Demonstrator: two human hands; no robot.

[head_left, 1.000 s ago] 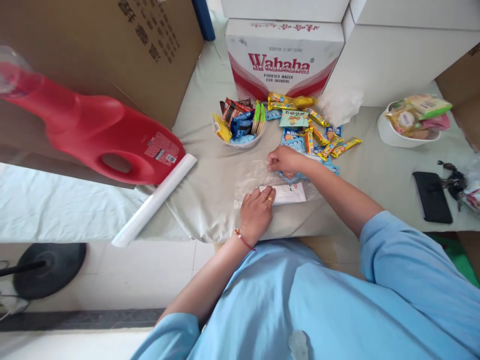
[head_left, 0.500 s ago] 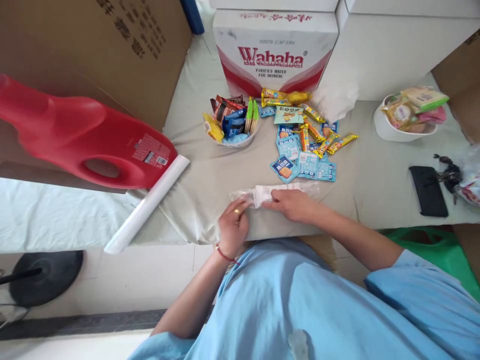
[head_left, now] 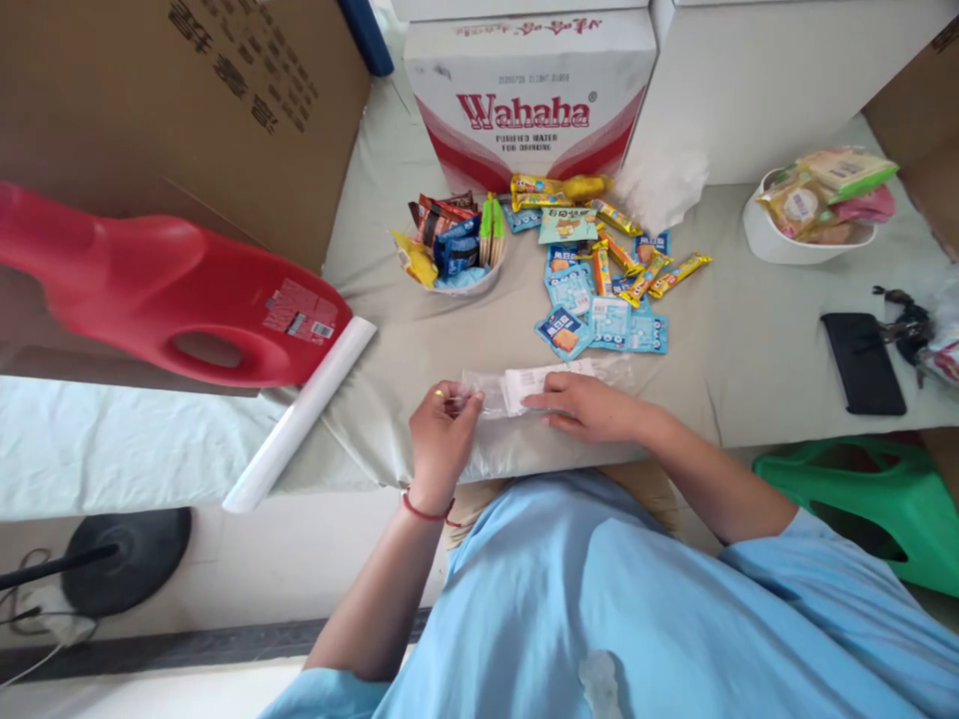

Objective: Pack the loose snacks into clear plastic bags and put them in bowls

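Mid-frame, left hand pinches clear plastic film; right hand, fingers loosely extended, rests on flat white packet; best tension film gently.

The left grip, earlier resting on the clear film, now pinches its left end.

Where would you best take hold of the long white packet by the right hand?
Probably the packet's two long edges, gripped from above: it lies flat and is narrow that way. The right hand covers part of its near side, so that should lift first. The left hand pinches clear plastic beyond its left end.
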